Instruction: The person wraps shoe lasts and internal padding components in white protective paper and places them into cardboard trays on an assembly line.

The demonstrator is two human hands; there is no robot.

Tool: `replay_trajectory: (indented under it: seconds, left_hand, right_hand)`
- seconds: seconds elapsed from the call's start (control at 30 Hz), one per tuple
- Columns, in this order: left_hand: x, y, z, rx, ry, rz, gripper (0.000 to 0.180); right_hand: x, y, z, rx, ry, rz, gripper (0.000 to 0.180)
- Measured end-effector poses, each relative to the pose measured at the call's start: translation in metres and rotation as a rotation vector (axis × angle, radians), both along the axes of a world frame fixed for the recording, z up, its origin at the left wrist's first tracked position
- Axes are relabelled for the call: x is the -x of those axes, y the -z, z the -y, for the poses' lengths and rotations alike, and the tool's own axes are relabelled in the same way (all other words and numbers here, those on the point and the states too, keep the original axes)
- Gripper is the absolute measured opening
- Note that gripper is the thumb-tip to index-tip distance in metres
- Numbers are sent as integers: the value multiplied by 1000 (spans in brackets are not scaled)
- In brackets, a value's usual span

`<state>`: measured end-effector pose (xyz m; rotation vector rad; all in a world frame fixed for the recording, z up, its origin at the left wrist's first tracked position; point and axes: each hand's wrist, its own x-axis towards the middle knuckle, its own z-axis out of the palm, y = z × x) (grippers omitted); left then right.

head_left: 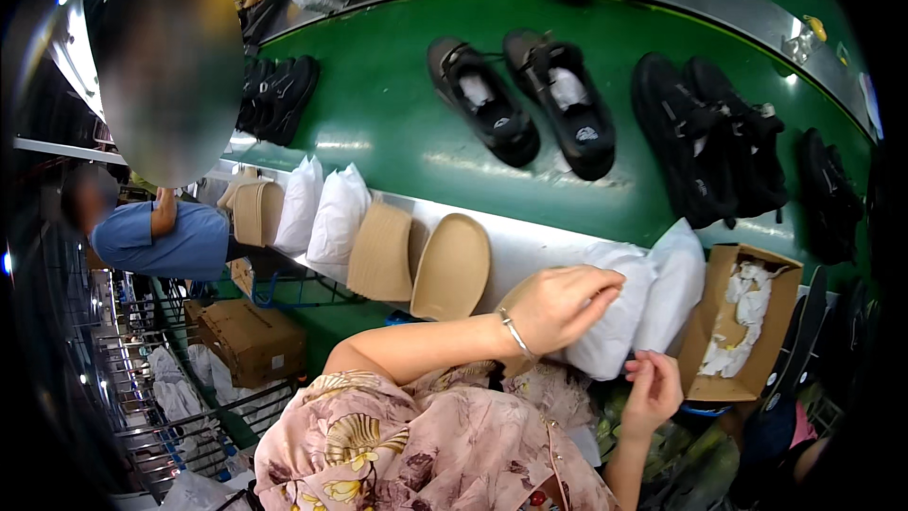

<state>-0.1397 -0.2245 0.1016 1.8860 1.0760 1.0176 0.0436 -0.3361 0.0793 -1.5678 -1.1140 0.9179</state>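
Left hand (564, 306) fingers curled, gripping white paper bundle (615, 322) at conveyor's near edge, right hand (652, 388) half-curled and empty just below, bundle's lower end hidden behind both, open cardboard box (716, 317) beside, black shoes (520, 99) on green belt (378, 114).

belt: green conveyor (378, 123), runs across top
shoes: black pair (520, 99) mid-belt, white stuffing inside; second black pair (709, 137) to its right; more black shoes (279, 95) far left
insoles: tan stacks (416, 260) upright on grey ledge
box: open cardboard box (714, 303), white paper inside
carton: brown carton (251, 341) lower left
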Motion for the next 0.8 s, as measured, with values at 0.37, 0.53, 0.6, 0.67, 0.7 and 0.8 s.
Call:
replay_trajectory:
  seconds: [0.37,0.53,0.6,0.67,0.7,0.8]
  left_hand:
    - [73,22,54,131,89,140,14]
    - [81,50,91,84,185,143,17]
    - [85,62,100,92,211,97,17]
    - [90,69,106,100,259,83,20]
    - [92,71,109,84,266,102,21]
    - [100,78,119,-15,248,101,24]
  right_hand:
    - [125,40,22,-369,-104,166,12]
    - [122,51,37,-534,125,135,17]
    - [116,57,44,-581,174,167,19]
    - [118,61,52,-553,265,148,18]
    - [120,61,59,-516,306,160,17]
    - [128,70,85,-379,428,110,16]
